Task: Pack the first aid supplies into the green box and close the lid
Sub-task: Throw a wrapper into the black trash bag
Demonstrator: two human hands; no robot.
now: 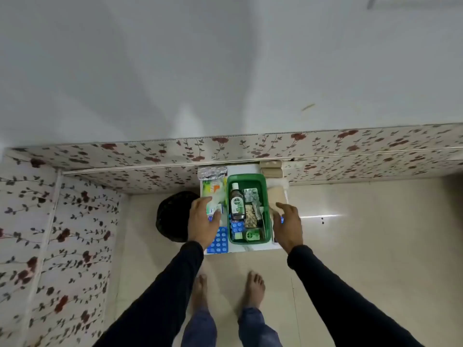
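The green box [266,196] stands open on a small white table [246,169]. Inside it lie a brown antiseptic bottle [237,202], silver pill strips [251,194], a blue blister pack [237,226] and a green tin [252,234]. My left hand [203,221] rests left of the box over small cartons, fingers apart; whether it grips one I cannot tell. To the right of the box my right hand [288,222] hovers with spread fingers over something small and blue. A blue blister sheet [219,242] lies at the table's front left.
A silver foil pack [211,172] and a colourful carton [211,186] lie at the table's back left. Beige rolls [271,169] and a pale pad [276,194] sit at the back right. A dark round basket [172,216] stands on the floor left of the table. Floral wall panels run behind.
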